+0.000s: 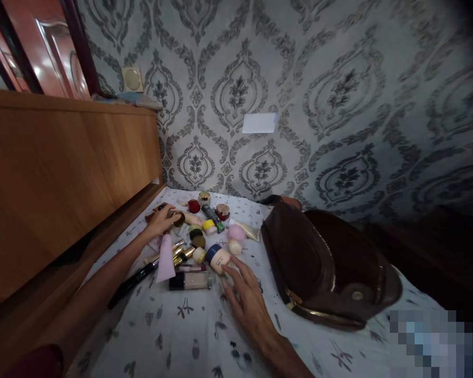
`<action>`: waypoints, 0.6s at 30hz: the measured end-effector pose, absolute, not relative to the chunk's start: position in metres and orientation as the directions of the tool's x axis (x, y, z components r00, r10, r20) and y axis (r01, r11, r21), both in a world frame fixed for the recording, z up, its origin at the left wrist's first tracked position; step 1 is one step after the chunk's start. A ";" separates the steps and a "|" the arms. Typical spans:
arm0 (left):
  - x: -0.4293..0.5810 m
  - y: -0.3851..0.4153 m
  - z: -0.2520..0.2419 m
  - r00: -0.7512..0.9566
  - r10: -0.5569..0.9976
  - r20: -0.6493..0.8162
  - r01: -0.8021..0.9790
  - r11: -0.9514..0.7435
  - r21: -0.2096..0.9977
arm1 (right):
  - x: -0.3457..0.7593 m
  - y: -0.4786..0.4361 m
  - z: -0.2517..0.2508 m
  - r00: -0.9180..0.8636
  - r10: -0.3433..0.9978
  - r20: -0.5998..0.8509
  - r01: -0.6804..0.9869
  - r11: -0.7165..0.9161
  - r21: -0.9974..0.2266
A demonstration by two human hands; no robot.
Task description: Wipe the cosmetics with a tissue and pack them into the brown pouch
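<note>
My left hand (161, 221) reaches over the left side of a spread of cosmetics, fingers apart, its tips at a brown round container (177, 219). Just below it stands a pink tube (166, 260). My right hand (245, 294) is open, fingers stretched out, with its fingertips at a cream jar with a dark blue lid (217, 257). A foundation bottle with a black cap (191, 281) lies in front of the jar. A small yellowish jar (199, 255), a pink makeup sponge (236, 232) and a green tube (213, 218) lie among the other items.
A dark brown leather bag (319, 262) with gold zips stands to the right on the patterned white sheet (197, 325). Along the left runs a wooden panel (71, 157). The papered wall (236, 68) rises behind. A black makeup pen (136, 278) lies beside my left forearm.
</note>
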State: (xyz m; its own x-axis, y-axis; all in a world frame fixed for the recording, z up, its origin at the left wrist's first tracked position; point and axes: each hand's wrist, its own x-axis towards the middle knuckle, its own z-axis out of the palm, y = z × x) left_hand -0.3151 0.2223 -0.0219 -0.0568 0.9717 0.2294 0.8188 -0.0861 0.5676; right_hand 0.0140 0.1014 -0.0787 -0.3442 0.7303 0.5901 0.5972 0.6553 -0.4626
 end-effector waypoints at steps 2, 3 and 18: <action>-0.312 0.224 -0.020 -0.060 0.985 0.162 0.793 -0.052 0.607 | 0.019 0.100 -0.082 -0.328 0.750 0.575 0.603 0.635 -0.483; -0.311 0.225 -0.020 -0.052 0.991 0.121 0.786 -0.034 0.618 | 0.021 0.100 -0.084 -0.319 0.762 0.563 0.611 0.620 -0.493; -0.294 0.274 0.000 -0.175 0.971 -0.161 0.910 0.222 0.350 | 0.029 0.102 -0.087 -0.274 0.807 0.523 0.598 0.569 -0.564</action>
State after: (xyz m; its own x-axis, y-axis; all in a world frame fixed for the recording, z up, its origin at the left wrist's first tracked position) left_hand -0.2945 0.2741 0.0003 -0.1747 0.9714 -0.1608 0.9101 0.2217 0.3501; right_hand 0.0285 0.1021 -0.0867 -0.2745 0.8066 0.5234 0.5984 0.5694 -0.5637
